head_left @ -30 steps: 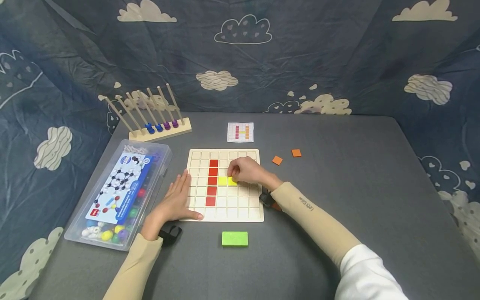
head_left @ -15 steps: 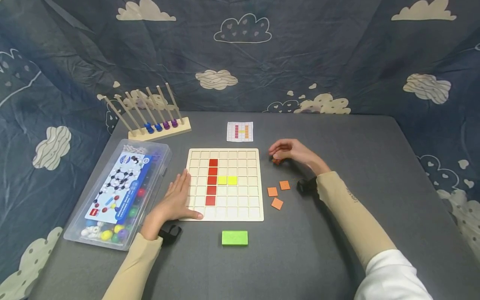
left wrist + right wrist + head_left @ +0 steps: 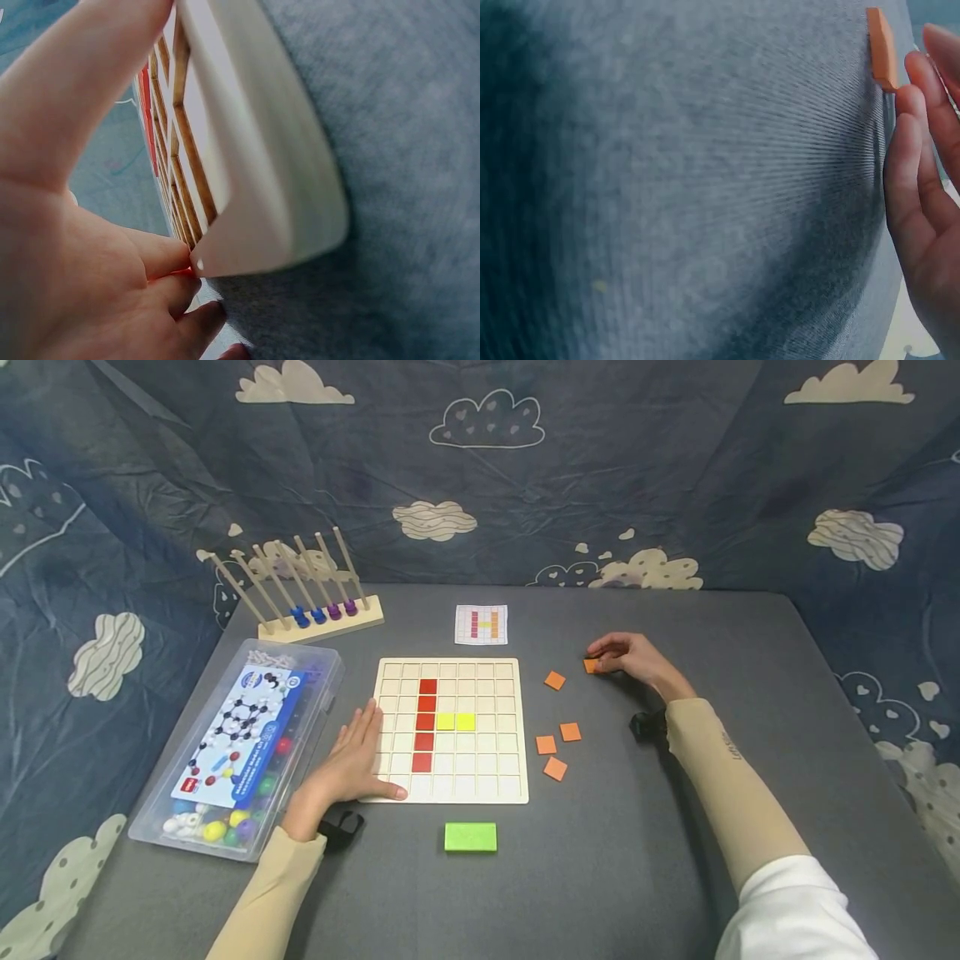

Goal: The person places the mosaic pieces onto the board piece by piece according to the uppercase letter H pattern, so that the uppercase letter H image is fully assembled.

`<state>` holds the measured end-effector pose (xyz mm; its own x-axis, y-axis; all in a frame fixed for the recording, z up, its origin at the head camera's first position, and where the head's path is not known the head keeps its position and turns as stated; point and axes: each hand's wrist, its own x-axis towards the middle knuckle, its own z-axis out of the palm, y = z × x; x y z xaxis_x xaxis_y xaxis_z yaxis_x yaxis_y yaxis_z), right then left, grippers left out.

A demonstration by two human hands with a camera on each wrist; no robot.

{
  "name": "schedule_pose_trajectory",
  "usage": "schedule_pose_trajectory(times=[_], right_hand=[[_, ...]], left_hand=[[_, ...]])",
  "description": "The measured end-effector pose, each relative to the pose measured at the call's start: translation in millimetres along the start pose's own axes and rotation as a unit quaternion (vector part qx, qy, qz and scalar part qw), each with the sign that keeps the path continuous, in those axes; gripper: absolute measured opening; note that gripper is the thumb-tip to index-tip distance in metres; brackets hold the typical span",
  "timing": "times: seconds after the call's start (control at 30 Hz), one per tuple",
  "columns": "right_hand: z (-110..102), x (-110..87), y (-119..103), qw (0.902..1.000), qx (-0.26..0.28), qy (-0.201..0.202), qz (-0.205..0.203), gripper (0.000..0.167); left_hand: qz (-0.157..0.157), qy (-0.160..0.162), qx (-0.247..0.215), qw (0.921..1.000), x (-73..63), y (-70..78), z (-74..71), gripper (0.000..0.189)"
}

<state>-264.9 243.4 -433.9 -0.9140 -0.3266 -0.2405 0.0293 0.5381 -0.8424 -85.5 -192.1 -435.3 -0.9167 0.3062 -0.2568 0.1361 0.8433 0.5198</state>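
Note:
My left hand lies spread along the left edge of the wooden grid board, its thumb over the near left corner. In the left wrist view the fingers reach along the board's side. On the board stand a column of red tiles and two yellow tiles. My right hand is low over the table beyond the board's right side. Its thumb and fingers pinch an orange tile; in the right wrist view the fingertips are right at a tile's edge.
Other orange tiles lie right of the board. A small pattern card lies behind it, a green block in front. At the left are a clear bead box and a peg stand; a dark curtain hangs behind.
My right hand has left the second yellow tile on the board and moved right, past the nearer orange tile to the farther one. My left hand has stayed in place.

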Motion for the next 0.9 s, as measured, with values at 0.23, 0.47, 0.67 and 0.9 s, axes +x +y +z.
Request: schedule_pose_trajectory(times=[0.23, 0.47, 0.67, 0.9], right_hand=[[6, 2.5, -1, 0.9968, -0.076, 0.022, 0.014, 0.028], [7, 2.6, -6, 0.9962, -0.083, 0.018, 0.019, 0.023], [12, 2.5, -16, 0.9993, -0.033, -0.014, 0.007, 0.019], [57, 16.2, -49, 0.9966, -0.004, -0.070, -0.044, 0.018]], left_hand=[[0.001, -0.001, 0.001, 1.0000, 0.7, -0.8, 1.0, 0.127], [0.003, 0.002, -0.004, 1.0000, 0.1, -0.1, 0.1, 0.128], [-0.002, -0.002, -0.002, 1.0000, -0.2, 0.2, -0.3, 0.127], [-0.001, -0.004, -0.004, 1.0000, 0.2, -0.5, -0.2, 0.127]])
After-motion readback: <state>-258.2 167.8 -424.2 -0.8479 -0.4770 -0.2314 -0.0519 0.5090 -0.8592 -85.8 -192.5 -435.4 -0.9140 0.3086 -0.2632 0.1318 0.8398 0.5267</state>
